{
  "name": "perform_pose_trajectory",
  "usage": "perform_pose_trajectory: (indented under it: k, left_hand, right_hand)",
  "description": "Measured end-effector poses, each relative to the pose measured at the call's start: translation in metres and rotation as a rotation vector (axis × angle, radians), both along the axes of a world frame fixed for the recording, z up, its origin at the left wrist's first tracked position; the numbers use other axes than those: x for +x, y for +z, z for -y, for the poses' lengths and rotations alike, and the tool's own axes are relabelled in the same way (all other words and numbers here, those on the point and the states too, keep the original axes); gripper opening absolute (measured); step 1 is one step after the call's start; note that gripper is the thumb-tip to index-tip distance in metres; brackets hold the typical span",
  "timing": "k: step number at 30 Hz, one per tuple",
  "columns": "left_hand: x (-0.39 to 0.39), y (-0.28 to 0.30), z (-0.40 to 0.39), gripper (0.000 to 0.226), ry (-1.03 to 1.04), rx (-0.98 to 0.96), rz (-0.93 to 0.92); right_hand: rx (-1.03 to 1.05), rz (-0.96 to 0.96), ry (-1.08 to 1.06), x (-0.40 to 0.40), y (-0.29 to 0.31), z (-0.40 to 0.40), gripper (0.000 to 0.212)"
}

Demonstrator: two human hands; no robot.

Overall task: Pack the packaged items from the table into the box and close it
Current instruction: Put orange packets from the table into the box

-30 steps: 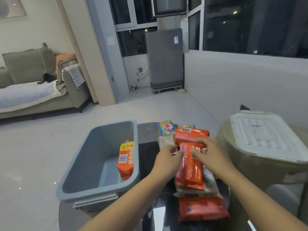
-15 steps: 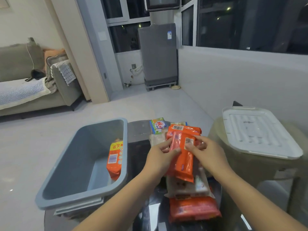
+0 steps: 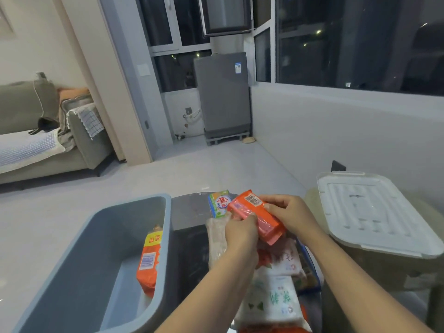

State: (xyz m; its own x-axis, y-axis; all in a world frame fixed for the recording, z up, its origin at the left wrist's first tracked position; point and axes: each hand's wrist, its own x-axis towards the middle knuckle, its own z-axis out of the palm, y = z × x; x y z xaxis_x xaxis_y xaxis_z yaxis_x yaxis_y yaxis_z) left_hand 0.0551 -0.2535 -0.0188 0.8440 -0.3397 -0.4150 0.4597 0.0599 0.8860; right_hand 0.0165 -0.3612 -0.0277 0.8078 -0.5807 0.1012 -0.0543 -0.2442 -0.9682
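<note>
Both hands, left (image 3: 240,230) and right (image 3: 292,216), pinch an orange packet (image 3: 255,216) beside the grey box (image 3: 165,236) holding one orange pack (image 3: 149,260).

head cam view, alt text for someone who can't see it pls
Both hands, left hand and right hand, hold an orange packet above a pile of packets on a dark table. Left sits an open grey box holding one orange packet; its white lid lies right.

Barcode on orange packet (image 3: 254,218); other packaging print too blurred to read
</note>
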Motion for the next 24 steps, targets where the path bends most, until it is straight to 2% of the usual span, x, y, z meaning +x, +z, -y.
perform_pose_trajectory:
  k: [6, 9, 12, 16, 24]
  left_hand:
    - [0.002, -0.009, 0.005, 0.024, -0.025, -0.007, 0.014]
    - [0.000, -0.012, 0.008, 0.025, -0.030, 0.007, 0.015]
    - [0.001, -0.013, 0.008, 0.026, -0.038, 0.014, 0.030]
    - [-0.002, -0.008, 0.007, 0.033, -0.012, -0.083, 0.051]
    - [-0.006, 0.012, -0.010, 0.033, -0.026, -0.141, 0.197]
  right_hand:
    - [-0.126, -0.075, -0.006, 0.014, -0.004, 0.014, 0.025]
    - [-0.096, -0.190, 0.020, 0.017, -0.005, 0.016, 0.013]
    - [-0.105, -0.221, 0.001, 0.016, -0.007, 0.016, 0.016]
    - [-0.174, -0.216, -0.008, 0.014, -0.005, 0.009, 0.021]
    - [-0.185, -0.026, -0.148, 0.002, 0.011, -0.011, 0.025]
